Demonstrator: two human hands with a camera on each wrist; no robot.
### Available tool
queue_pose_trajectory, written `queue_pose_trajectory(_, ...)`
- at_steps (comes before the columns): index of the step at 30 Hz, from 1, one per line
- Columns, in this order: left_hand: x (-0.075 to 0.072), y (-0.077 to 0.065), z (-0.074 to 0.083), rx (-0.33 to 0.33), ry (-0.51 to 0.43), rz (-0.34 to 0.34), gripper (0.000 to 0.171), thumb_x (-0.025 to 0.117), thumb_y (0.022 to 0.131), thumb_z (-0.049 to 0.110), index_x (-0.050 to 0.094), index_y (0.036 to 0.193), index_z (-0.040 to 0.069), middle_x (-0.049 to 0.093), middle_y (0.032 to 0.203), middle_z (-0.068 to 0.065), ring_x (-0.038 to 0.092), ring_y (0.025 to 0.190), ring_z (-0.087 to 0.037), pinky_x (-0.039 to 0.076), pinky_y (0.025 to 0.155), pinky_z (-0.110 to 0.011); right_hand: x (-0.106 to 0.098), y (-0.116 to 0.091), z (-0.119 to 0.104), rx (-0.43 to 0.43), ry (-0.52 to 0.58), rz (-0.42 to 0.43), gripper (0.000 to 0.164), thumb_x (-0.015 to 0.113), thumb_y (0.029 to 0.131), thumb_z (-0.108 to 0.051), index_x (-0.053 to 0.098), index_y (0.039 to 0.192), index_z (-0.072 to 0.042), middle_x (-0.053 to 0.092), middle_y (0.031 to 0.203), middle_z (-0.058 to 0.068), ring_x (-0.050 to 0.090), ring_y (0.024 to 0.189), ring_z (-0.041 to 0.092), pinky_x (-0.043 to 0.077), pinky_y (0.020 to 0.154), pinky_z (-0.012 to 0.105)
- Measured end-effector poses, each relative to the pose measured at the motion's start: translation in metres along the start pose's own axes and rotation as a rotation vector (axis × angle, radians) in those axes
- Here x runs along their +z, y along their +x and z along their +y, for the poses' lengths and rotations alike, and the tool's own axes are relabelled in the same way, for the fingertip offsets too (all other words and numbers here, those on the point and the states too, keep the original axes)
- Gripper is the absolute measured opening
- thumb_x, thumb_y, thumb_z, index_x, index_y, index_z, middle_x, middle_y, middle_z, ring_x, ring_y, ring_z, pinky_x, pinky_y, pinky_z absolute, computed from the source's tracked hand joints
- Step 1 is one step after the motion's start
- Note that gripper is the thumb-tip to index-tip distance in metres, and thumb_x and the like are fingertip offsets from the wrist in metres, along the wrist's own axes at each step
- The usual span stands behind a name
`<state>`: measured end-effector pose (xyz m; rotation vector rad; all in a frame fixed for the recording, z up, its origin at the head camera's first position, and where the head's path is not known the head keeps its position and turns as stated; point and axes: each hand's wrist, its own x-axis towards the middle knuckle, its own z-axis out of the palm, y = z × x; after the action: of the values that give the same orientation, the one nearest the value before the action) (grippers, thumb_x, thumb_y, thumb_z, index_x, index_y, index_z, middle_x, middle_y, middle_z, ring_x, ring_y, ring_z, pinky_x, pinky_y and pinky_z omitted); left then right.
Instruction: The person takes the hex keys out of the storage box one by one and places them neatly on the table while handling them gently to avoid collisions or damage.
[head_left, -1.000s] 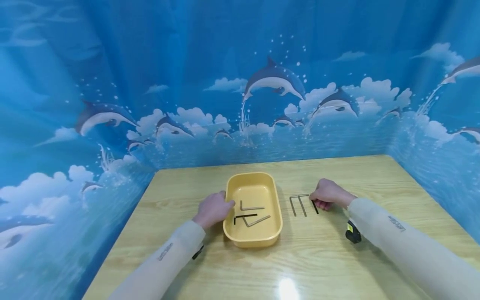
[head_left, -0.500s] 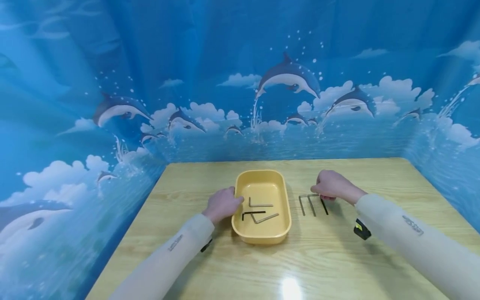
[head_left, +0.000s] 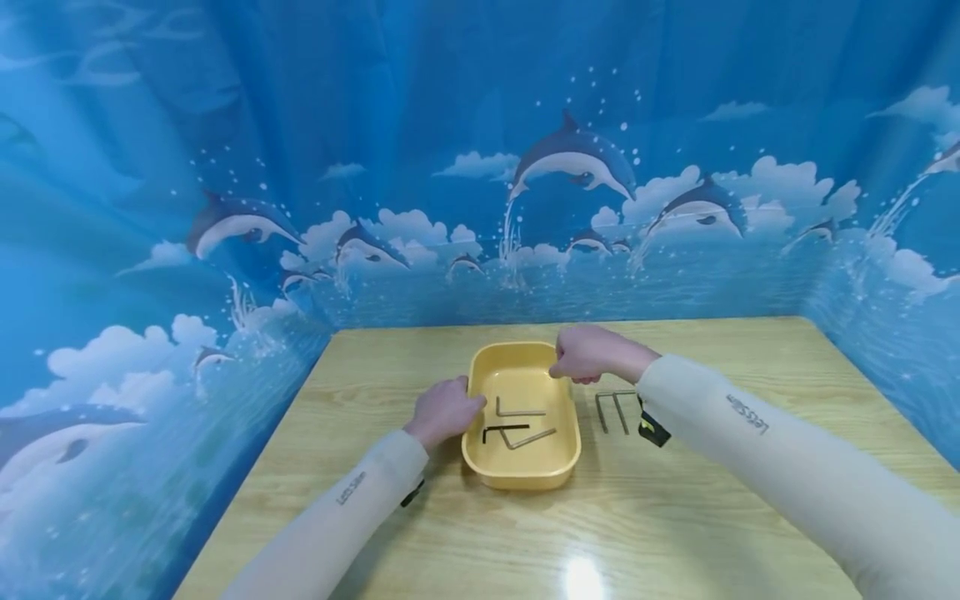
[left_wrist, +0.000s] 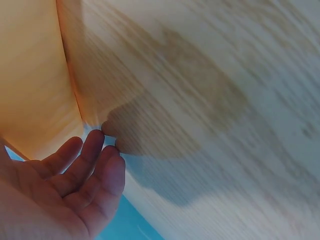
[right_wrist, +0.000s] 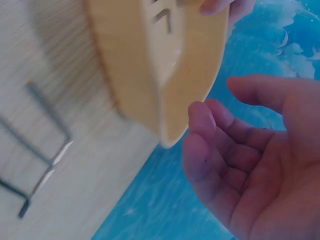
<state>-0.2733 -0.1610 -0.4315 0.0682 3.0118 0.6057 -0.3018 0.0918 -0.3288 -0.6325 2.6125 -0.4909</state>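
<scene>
The left hand (head_left: 444,410) grips the left rim of the yellow tray (head_left: 516,367), its thumb over the edge in the head view. The left wrist view shows what that view hides: the fingers, bent along the outside of the tray's wall, with the thumb out of sight. The right hand (head_left: 591,353) is at the tray's far right corner. From above, its fingers look curled under; the right wrist view shows them loosely bent and holding nothing, the thumb apart. Whether it touches the rim I cannot tell.

Three L-shaped keys lie in the tray's near half: a silver key (head_left: 522,412) farthest, a black key (head_left: 508,427) nearer, and a bent silver key (head_left: 534,438) at the black one's right. The right wrist view catches only dark bits of them past the tray's wall.

On the desk (head_left: 337,417), right of the tray, the head view shows a left desk key (head_left: 602,415) and a middle desk key (head_left: 622,415). A third desk key (right_wrist: 14,191) shows clearly only in the right wrist view, cut off by the picture's edge; from above, the right sleeve (head_left: 750,425) and black wrist device (head_left: 652,427) cover its place.
</scene>
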Motion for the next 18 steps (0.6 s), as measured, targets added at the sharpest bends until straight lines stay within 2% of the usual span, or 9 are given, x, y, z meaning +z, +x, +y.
queue_pose_trajectory(4, 0.0, 0.0, -0.002, 0.012, 0.0, -0.002, 0.048, 0.053, 0.097, 0.041, 0.063, 0.125, 0.004, 0.07, 0.102, -0.012, 0.065, 0.086, -0.025, 0.053, 0.079, -0.043, 0.002, 0.015, -0.02, -0.028, -0.019, -0.029, 0.045, 0.064, 0.096, -0.022, 0.051, 0.053, -0.015, 0.047, 0.048, -0.003, 0.039, 0.043, 0.01, 0.049, 0.058, 0.031)
queue_pose_trajectory(9, 0.0, 0.001, -0.005, 0.018, -0.015, -0.004, 0.044, 0.053, 0.098, 0.04, 0.063, 0.122, 0.005, 0.069, 0.094, -0.008, 0.064, 0.08, -0.022, 0.052, 0.074, -0.041, 0.008, 0.034, -0.04, -0.01, -0.058, -0.057, 0.043, 0.064, 0.094, -0.021, 0.05, 0.054, -0.018, 0.053, 0.054, 0.0, 0.045, 0.046, 0.012, 0.049, 0.055, 0.032)
queue_pose_trajectory(15, 0.0, 0.001, -0.005, 0.013, -0.04, -0.02, 0.036, 0.054, 0.097, 0.038, 0.064, 0.113, 0.007, 0.063, 0.08, -0.003, 0.06, 0.069, -0.02, 0.048, 0.064, -0.036, 0.022, 0.058, -0.049, 0.029, -0.077, -0.115, 0.034, 0.062, 0.091, -0.012, 0.052, 0.059, -0.018, 0.052, 0.055, 0.001, 0.044, 0.047, 0.013, 0.04, 0.047, 0.027)
queue_pose_trajectory(18, 0.0, 0.001, -0.003, 0.02, -0.043, -0.027, 0.031, 0.055, 0.097, 0.037, 0.065, 0.108, 0.009, 0.062, 0.079, -0.002, 0.059, 0.068, -0.02, 0.048, 0.064, -0.036, 0.03, 0.066, -0.052, 0.038, -0.154, -0.137, 0.026, 0.06, 0.091, -0.009, 0.056, 0.067, -0.018, 0.048, 0.054, -0.001, 0.041, 0.045, 0.012, 0.036, 0.046, 0.027)
